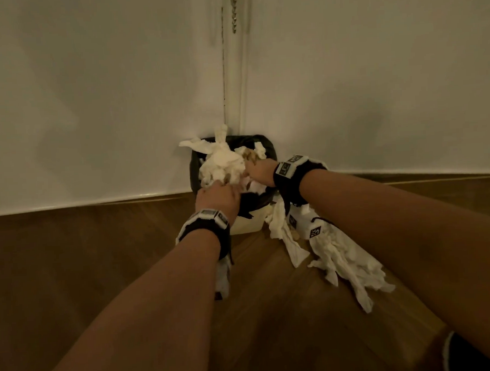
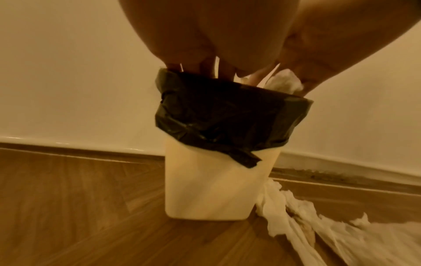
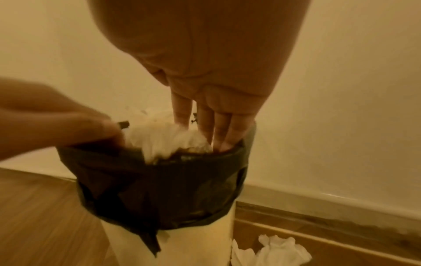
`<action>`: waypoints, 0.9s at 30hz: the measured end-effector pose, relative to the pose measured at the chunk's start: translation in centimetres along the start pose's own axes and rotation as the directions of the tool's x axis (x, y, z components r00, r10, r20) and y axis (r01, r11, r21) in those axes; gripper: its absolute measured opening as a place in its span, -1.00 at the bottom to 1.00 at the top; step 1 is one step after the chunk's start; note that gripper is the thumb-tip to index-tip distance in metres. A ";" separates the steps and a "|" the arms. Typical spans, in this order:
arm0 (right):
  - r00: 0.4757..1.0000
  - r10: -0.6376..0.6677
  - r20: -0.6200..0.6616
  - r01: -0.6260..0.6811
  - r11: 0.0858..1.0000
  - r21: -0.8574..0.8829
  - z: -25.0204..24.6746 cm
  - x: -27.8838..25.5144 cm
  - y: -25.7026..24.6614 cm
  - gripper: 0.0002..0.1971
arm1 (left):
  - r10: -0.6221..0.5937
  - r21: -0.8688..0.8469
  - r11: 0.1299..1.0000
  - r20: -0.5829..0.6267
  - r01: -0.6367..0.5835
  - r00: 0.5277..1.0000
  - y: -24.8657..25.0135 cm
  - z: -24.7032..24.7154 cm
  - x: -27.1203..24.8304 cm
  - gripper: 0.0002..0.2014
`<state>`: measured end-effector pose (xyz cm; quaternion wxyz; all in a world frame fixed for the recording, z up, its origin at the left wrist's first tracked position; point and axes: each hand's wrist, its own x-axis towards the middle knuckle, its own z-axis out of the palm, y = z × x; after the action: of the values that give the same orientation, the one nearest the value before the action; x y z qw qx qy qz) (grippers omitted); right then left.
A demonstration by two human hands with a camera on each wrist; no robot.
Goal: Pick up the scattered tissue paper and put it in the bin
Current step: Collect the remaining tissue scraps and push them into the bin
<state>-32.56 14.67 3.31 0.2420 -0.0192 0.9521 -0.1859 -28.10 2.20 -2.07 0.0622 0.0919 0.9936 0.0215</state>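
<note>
Landmark: small cream plastic bin (image 2: 212, 189) with black bag liner (image 2: 223, 117), against white wall (image 1: 91, 94).

Crumpled white tissue wad (image 1: 223, 163) heaped over bin mouth, overflowing far rim.

Left hand (image 1: 219, 196) at near rim, fingers bent onto wad; real grip unclear.

Right hand (image 3: 212, 86): straight fingers together, pushing down inside right rim.

Remaining torn white tissue strips (image 1: 341, 259) on wooden floor (image 1: 72, 265), right of bin base, long axis trailing toward person; right hand nearer, likely next.

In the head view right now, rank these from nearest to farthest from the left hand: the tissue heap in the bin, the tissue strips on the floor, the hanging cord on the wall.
1. Tissue heap in the bin: directly at the left hand, touching its fingers.
2. Tissue strips on the floor: to its right, below the right forearm.
3. Hanging cord: high up the wall corner, farthest.
</note>
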 end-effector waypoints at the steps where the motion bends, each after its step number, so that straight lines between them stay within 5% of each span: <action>1: 1.000 -0.011 -0.027 0.012 1.000 0.014 -0.5 -0.8 0.2 -0.54 | -0.020 -0.043 0.999 -0.061 0.018 0.998 -0.2 0.1 -0.8 -0.66; 7: 0.993 0.010 -0.119 0.012 0.983 0.186 -2.8 -5.4 2.6 -0.49 | -0.209 -0.289 0.951 -0.323 0.114 0.923 0.3 1.7 -5.6 -0.61; 14: 0.979 0.018 -0.203 0.018 0.985 0.174 -1.5 -8.4 8.2 -0.53 | -0.169 -0.265 0.961 -0.317 0.084 0.933 3.1 3.0 -8.4 -0.60; 22: 0.975 0.144 -0.167 -0.136 0.989 0.063 2.2 -10.0 15.8 -0.65 | 0.070 -0.206 0.975 -0.063 -0.082 0.996 8.2 5.8 -7.9 -0.71; 27: 0.977 0.205 -0.052 -0.201 0.977 0.071 6.2 -10.0 20.0 -0.70 | 0.196 -0.099 0.979 0.215 -0.178 0.957 12.0 9.6 -6.4 -0.73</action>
<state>-19.78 32.38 -4.45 0.2320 0.0916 0.9493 -0.1916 -18.47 13.10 -10.22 0.1747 0.1848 0.9655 0.0557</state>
